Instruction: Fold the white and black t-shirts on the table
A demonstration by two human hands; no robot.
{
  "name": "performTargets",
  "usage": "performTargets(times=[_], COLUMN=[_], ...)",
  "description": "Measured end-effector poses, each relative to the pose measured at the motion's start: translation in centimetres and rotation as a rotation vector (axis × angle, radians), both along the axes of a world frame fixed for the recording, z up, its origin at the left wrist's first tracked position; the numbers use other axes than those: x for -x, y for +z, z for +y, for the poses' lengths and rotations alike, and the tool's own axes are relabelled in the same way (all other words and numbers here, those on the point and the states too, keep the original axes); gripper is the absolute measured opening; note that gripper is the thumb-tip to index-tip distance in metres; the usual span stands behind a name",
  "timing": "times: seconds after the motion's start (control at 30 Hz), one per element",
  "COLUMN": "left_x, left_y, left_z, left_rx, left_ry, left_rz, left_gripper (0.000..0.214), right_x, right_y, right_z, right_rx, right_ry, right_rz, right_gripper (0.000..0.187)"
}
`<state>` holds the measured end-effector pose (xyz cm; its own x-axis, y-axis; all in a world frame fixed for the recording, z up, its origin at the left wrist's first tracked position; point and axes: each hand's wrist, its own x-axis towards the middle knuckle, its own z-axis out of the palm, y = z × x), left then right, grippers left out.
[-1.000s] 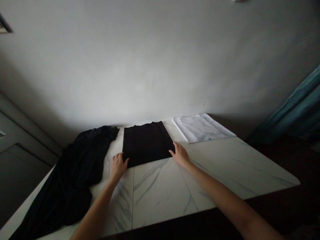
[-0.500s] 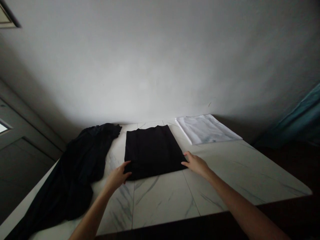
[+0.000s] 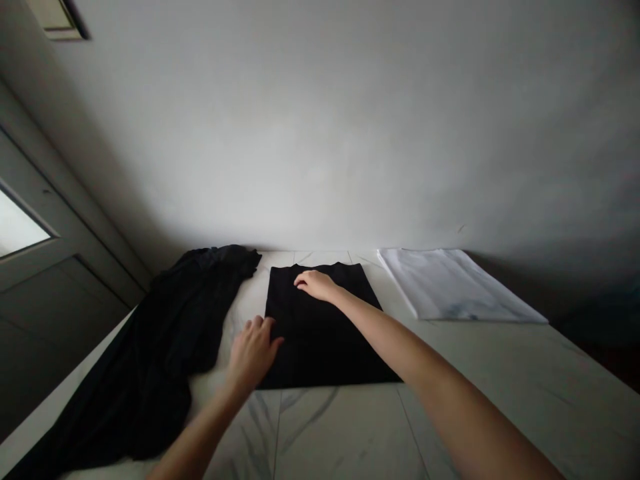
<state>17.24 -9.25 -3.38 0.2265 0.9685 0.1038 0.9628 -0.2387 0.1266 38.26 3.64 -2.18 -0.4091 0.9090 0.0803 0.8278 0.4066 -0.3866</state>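
In the dim view this was probably a home: a panelled door (image 3: pixel 55 300) stood on the left, a picture frame (image 3: pixel 63 21) hung on the plain wall (image 3: pixel 325 133), and clothes (image 3: pixel 325 347) lay on a marble-patterned surface (image 3: pixel 345 430).

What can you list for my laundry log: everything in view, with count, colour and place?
Folded cloth: 1, black, mid-table
Loose cloth: 1, black, left side of table
White cloth: 1, white with a greyish patch, far right, flat
Table: 1, white with grey veins, under the cloths
Wall: grey, behind the table
Door: 1, grey, left
Pane: 1, whitish, in the door
Frame: 1, partly seen, dark-edged, upper left
Left hand: 1, bare, at the folded cloth's left edge
Right hand: 1, bare, over its far half; contact unclear
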Motion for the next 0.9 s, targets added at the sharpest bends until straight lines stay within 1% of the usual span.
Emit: performTargets(times=[0.1, 0.17, 0.23, 0.3, 0.4, 0.5, 0.6, 0.77, 0.83, 0.9], left_x=[0.4, 1.3, 2.1, 2.8, 3.3, 3.7, 3.9, 3.8, 3.8, 4.0], left_y=[-3.1, -5.5, -7.3, -8.3, -8.4, -7.9, -7.8, -8.1, -7.4, -6.1], left_z=[-4.8, -7.0, -7.9, -8.0, -7.2, -6.4, -6.2, -6.3, -6.3, -6.1], left_rx=[-0.010, 0.000, 0.032, 0.089, 0.179, 0.234, 0.266, 0.250, 0.257, 0.262], left_ry=[-0.110, -0.222, -0.345, -0.431, -0.491, -0.548, -0.594, -0.571, -0.573, -0.594], left_rz=[-0.101, -0.133, -0.150, -0.163, -0.167, -0.167, -0.167, -0.069, -0.017, 0.008], left_gripper=[0.036, 0.050, 0.067, 0.081, 0.092, 0.096, 0.098, 0.093, 0.091, 0.084], right_x=[3.8, 5.6, 6.7, 7.3, 7.4, 7.3, 7.3, 7.8, 8.1, 8.0], right_y=[-0.4, -1.1, -2.0, -3.0, -4.3, -5.4, -5.9, -5.8, -5.6, -5.3], right_z=[6.3, 9.3, 11.5, 12.9, 14.1, 14.8, 15.0, 14.3, 13.6, 12.4], right_rx=[0.018, 0.033, 0.065, 0.106, 0.152, 0.169, 0.152, 0.079, 0.027, -0.041], right_ry=[-0.011, 0.002, 0.019, 0.035, 0.037, 0.001, -0.047, -0.125, -0.172, -0.239], right_rz=[0.029, 0.029, 0.021, 0.008, 0.002, 0.010, 0.015, 0.000, 0.002, 0.010], right_gripper=[0.026, 0.030, 0.029, 0.026, 0.023, 0.024, 0.022, 0.016, 0.019, 0.025])
